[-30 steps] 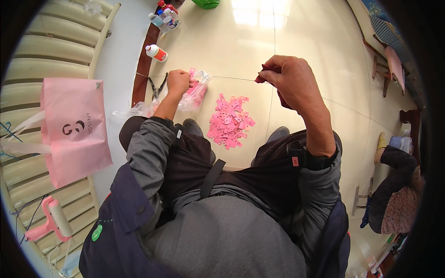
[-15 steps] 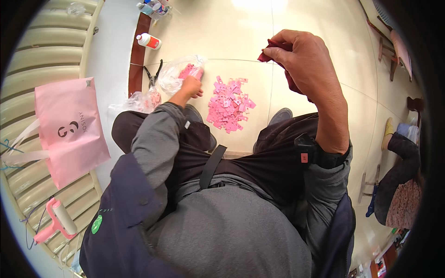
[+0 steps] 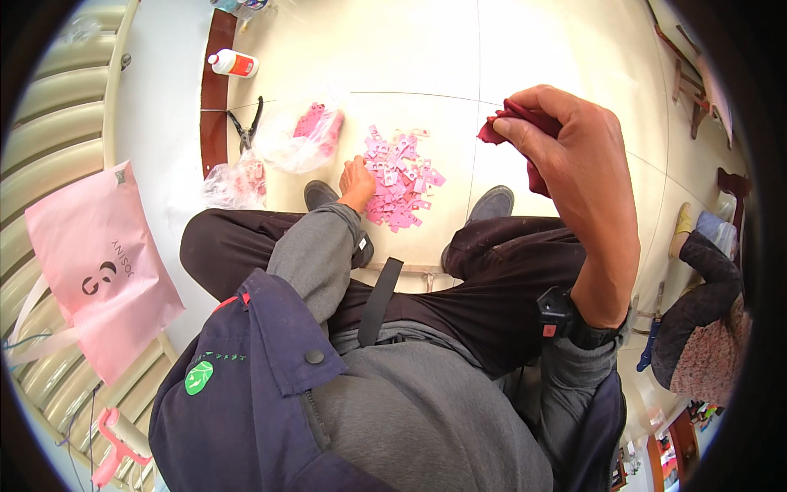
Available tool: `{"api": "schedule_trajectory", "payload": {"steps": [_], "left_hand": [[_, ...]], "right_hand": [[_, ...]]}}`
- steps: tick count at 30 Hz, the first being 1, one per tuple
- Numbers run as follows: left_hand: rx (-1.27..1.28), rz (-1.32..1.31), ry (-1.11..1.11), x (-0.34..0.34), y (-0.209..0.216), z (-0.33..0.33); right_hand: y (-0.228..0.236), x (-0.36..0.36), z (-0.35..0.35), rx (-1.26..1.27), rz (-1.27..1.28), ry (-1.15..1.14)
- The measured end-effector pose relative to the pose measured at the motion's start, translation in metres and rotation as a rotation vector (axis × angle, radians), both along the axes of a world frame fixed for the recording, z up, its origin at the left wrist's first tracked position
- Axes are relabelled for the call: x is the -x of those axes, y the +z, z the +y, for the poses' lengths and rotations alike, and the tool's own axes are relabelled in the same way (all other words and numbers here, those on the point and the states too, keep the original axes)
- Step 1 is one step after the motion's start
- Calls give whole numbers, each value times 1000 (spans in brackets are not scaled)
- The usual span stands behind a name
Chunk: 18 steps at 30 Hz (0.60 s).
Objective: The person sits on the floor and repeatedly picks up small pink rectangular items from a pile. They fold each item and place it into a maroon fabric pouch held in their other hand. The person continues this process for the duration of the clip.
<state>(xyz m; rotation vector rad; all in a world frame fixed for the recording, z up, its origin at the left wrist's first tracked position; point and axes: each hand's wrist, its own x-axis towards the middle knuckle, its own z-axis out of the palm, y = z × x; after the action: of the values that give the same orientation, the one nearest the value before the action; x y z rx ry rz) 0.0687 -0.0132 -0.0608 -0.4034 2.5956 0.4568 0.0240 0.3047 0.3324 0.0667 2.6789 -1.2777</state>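
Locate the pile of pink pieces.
In the head view, the pink pile lies on the floor slightly above centre, with the left hand at its left edge.

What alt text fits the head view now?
A bare left hand is at the left edge of a pile of small pink tags on a tiled floor; the right hand pinches dark red cloth. Nearby: a clear plastic bag of pink pieces, pliers, a white bottle.

A loose heap of small, flat, pink pieces point(image 3: 402, 176) is lying in an overlapping jumble on pale floor tiles point(image 3: 410, 49); a crumpled, dark-red, cloth-like piece point(image 3: 537, 119) is being held to the heap's right.
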Motion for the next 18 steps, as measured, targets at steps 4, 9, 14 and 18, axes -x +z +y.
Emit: {"api": "schedule_trajectory", "payload": {"steps": [4, 9, 14, 18], "left_hand": [[-40, 54, -110, 5, -5, 1], [-11, 50, -180, 6, -19, -3], [-34, 26, -183, 5, -25, -7], [-63, 84, -150, 5, -22, -6]], "right_hand": [[-5, 4, -5, 62, 33, 24], [-8, 7, -7, 85, -15, 5], [-8, 9, -10, 97, -26, -1], [-5, 8, -11, 114, -36, -20]]}}
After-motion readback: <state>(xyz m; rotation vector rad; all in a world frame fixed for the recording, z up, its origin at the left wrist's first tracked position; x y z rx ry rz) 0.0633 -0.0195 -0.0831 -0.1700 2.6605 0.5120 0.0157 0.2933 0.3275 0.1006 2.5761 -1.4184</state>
